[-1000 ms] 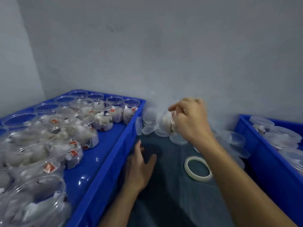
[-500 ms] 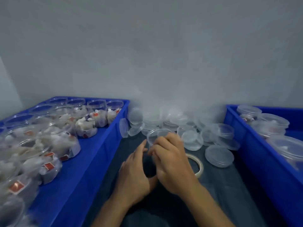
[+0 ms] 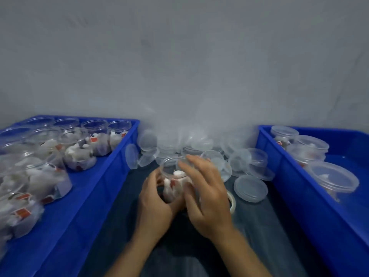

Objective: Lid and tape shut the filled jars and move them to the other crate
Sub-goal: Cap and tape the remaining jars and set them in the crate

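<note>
You are cradling an open filled jar between both hands over the worktop: your left hand is curling round its side, your right hand is resting loosely spread against it. It is probably light, thin and slippery, so be gripping its wall, not the rim.

Plain grey wall, dark cloth-covered surface, dim light

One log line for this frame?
phase: lidding | left hand: grips open filled jar | right hand: on jar | tape roll: idle
</note>
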### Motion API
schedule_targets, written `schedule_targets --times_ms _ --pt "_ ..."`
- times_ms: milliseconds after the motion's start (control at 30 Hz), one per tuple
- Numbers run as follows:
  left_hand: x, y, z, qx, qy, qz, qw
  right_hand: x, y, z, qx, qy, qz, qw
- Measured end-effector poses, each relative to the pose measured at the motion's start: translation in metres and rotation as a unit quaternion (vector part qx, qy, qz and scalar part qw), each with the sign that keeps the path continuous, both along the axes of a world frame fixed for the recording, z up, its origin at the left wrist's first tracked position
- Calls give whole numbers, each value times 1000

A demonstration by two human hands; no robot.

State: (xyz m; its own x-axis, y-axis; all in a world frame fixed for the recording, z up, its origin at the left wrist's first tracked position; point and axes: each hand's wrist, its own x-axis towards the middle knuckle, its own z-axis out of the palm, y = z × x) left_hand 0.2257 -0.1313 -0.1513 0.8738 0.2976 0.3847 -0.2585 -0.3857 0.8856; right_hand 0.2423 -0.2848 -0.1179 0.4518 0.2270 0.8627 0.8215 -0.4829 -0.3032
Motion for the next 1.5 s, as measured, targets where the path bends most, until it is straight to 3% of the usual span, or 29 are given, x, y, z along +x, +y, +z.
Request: schedule_targets --times_ms 133,267,433,533,733,900,1100,1233,1500 --pt "-2 -1 0 12 -7 6 1000 24 -19 -1 101 147 -165 970" --pt "-2 -2 0 11 -5 5 1000 57 -35 6 -23 322 -285 902" --pt "-3 -3 1 12 -13 5 1000 79 -35 8 -172 346 -365 847" --pt "-2 -3 0 18 -11 3 1000 84 -32 6 -198 343 -382 835" --pt "-1 -4 0 24 -13 -2 1000 82 -32 7 -143 329 -361 861" --pt "-2 -4 -1 24 -9 -5 1000 76 -35 46 6 385 -205 900" --pt "-3 -4 1 26 4 -8 1000 62 -37 91 94 384 -60 917" --pt "-4 -6 0 27 -8 -6 1000 52 -28 100 75 343 -30 936" --pt "-6 -3 3 8 -26 20 999 50 -19 88 -75 370 21 926"
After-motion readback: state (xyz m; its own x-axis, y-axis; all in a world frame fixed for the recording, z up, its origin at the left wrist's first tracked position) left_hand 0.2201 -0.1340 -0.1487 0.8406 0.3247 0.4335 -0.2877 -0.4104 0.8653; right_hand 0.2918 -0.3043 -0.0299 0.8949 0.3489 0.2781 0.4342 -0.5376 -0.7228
